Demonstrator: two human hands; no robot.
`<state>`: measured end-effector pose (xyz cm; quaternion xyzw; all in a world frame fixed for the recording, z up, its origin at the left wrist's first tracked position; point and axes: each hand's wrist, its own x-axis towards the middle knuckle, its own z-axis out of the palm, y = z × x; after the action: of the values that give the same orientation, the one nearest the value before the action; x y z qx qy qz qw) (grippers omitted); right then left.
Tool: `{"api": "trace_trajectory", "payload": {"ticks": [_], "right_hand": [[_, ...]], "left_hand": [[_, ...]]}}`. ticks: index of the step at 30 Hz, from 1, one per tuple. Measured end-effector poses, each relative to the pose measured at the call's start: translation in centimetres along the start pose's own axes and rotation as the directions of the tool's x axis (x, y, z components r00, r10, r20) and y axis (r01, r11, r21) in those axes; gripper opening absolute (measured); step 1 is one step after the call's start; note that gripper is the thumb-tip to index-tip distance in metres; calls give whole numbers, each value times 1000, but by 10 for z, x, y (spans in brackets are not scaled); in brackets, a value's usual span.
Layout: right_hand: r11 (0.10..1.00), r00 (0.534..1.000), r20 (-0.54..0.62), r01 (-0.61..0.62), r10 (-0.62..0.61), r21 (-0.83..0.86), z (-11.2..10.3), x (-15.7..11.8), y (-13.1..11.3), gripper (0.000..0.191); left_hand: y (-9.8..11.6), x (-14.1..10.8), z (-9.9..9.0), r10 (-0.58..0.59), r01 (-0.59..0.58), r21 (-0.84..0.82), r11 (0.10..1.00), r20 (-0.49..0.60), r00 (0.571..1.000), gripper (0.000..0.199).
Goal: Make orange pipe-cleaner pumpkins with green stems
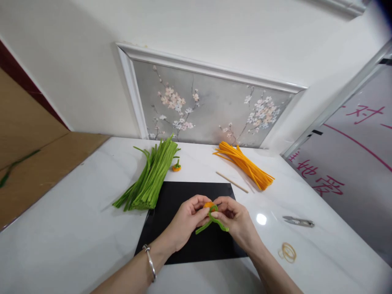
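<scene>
- Nearest camera, lower edge: both forearms, with a bracelet on the left wrist; they converge on frame centre, presumably for fine two-handed work.
- Left hand: thumb and fingers clamped on the orange piece, seemingly to steady it.
- Right hand: thumb and fingertips pinched on the looped green strip, against the orange piece; both tails hang free below.
- Both held just right of centre, above the black mat, whose dark surface probably aids contrast.
- Green bundle centre left, orange bundle right of upper centre: colours apart, likely for easy picking.
- Small orange-and-green piece beside green bundle, out of the working area.
- Stick just beyond mat; snips and bands lower right, probably within right-hand reach.
</scene>
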<state>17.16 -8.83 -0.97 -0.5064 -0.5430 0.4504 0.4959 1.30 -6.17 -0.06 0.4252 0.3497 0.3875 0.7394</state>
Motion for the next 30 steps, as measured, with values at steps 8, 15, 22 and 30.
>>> {"api": "trace_trajectory", "payload": {"ticks": [8,15,22,30], "right_hand": [[973,983,159,118,-87,-197,-17,0,-13,17],[946,961,254,180,-111,-270,-27,2,-13,14],[895,924,322,310,-205,-320,-27,3,-11,15],[826,881,341,443,-328,-349,-31,3,-18,17]], "left_hand": [[2,-2,2,-88,88,-34,996,6,996,29],[6,-3,-2,-134,136,-13,991,82,988,25],[11,-7,-5,-249,252,2,968,173,953,23],[11,-3,-9,-228,243,-49,969,210,951,28]]}}
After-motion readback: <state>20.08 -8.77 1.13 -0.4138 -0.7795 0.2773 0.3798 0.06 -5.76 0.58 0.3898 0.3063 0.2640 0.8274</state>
